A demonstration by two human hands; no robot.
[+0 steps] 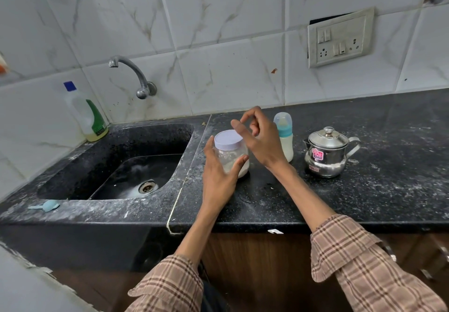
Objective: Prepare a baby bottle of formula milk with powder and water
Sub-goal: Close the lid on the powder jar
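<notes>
Beside the sink (116, 163), left hand (218, 178) grips the powder jar (232, 152); right hand (260, 139), loosely curled and empty, fronts the bottle (283, 137).

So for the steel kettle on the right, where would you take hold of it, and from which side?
Best guess: the looped handle on the steel kettle, approached from the right. The kettle stands upright with its handle pointing right, away from the baby bottle, and the counter on that side looks open, so the right hand could likely reach it unobstructed.
</notes>
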